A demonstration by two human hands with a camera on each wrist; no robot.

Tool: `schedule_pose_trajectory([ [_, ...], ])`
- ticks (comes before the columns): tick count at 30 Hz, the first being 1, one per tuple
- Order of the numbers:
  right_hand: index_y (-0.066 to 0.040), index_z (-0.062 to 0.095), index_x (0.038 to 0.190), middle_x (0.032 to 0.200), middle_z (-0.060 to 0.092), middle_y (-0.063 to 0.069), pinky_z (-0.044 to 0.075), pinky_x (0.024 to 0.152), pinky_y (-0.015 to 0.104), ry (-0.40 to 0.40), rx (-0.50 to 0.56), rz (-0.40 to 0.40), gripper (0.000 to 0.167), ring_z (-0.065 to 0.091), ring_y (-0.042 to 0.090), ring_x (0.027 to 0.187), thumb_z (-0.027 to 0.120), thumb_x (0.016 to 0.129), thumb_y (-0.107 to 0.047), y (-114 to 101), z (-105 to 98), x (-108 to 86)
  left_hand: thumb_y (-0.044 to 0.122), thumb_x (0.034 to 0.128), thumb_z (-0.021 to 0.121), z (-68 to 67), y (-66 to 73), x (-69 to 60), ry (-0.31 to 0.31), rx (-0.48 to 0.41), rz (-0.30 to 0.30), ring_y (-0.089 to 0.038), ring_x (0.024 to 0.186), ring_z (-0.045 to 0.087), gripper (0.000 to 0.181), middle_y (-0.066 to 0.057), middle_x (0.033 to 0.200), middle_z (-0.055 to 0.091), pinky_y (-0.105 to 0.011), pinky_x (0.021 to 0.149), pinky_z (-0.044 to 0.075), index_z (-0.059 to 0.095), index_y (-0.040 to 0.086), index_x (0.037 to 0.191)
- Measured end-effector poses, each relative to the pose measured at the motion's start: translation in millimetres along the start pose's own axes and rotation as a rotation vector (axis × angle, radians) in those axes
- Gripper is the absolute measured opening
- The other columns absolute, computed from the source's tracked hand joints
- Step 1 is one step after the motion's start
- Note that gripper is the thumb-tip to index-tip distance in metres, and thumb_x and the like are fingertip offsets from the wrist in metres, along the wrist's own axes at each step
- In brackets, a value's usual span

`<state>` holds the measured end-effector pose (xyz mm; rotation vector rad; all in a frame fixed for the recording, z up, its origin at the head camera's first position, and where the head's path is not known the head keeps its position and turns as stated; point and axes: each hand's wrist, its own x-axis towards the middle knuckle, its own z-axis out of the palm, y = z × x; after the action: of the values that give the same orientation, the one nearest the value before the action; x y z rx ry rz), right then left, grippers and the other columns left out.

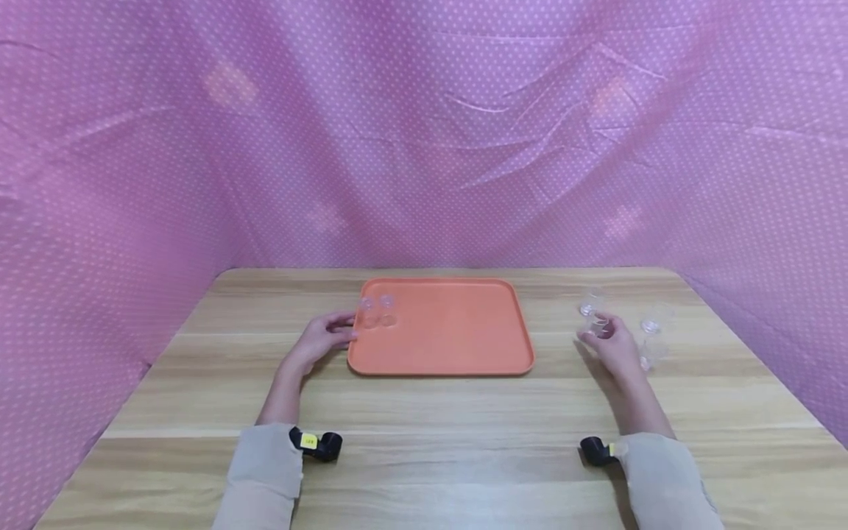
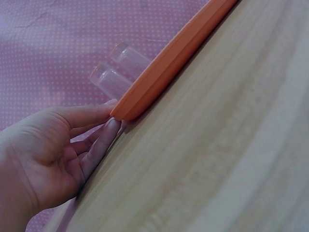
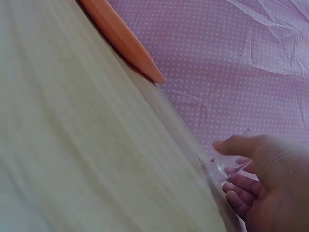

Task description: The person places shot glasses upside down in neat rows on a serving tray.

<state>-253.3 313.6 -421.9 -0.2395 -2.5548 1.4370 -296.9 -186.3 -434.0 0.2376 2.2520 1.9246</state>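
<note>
An orange tray [image 1: 457, 331] lies on the wooden table with several small clear cups [image 1: 387, 301] standing at its left end. My left hand [image 1: 321, 340] pinches the tray's left rim. In the left wrist view the thumb of the left hand [image 2: 53, 154] lies on top of the rim, fingers against its underside. To the right of the tray, my right hand [image 1: 616, 346] has its thumb and fingers around a clear cup [image 3: 217, 170]. The right hand [image 3: 275, 179] partly hides that cup, whose base is at the table surface.
Another clear cup [image 1: 587, 308] stands just behind the right hand. Two more, a farther clear cup [image 1: 651, 325] and a nearer clear cup [image 1: 649, 361], are to its right. A pink dotted cloth [image 1: 424, 147] hangs behind and beside the wooden table [image 1: 437, 442].
</note>
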Motion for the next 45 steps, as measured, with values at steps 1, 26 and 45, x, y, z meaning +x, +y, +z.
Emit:
schedule_pose_trajectory([
  [1, 0.007, 0.033, 0.134, 0.116, 0.045, 0.027, 0.041, 0.091, 0.043, -0.007, -0.014, 0.003, 0.058, 0.045, 0.036, 0.105, 0.061, 0.087, -0.013, 0.5, 0.2, -0.2, -0.004, 0.086, 0.058, -0.4, 0.1, -0.2, 0.0, 0.001, -0.002, -0.018, 0.091, 0.059, 0.051, -0.031, 0.124, 0.045, -0.028, 0.082, 0.053, 0.036, -0.013, 0.132],
  [26, 0.011, 0.053, 0.11, 0.097, 0.059, 0.029, 0.044, 0.083, 0.05, 0.043, -0.211, -0.053, 0.037, 0.054, 0.04, 0.09, 0.065, 0.084, -0.013, 2.7, 3.9, 1.7, -0.004, 0.0855, 0.058, -3.8, 0.3, -1.2, 0.013, 0.008, -0.009, -0.016, 0.092, 0.057, 0.052, -0.029, 0.125, 0.044, -0.028, 0.083, 0.052, 0.038, -0.011, 0.132],
  [45, 0.007, 0.056, 0.108, 0.1, 0.059, 0.026, 0.046, 0.082, 0.048, 0.031, -0.231, -0.036, 0.035, 0.055, 0.039, 0.093, 0.065, 0.084, -0.017, 3.1, 2.7, 0.4, -0.001, 0.0863, 0.059, -0.4, 1.9, 1.6, 0.012, 0.03, -0.042, -0.024, 0.099, 0.055, 0.052, -0.026, 0.127, 0.044, -0.027, 0.083, 0.052, 0.039, -0.008, 0.133],
])
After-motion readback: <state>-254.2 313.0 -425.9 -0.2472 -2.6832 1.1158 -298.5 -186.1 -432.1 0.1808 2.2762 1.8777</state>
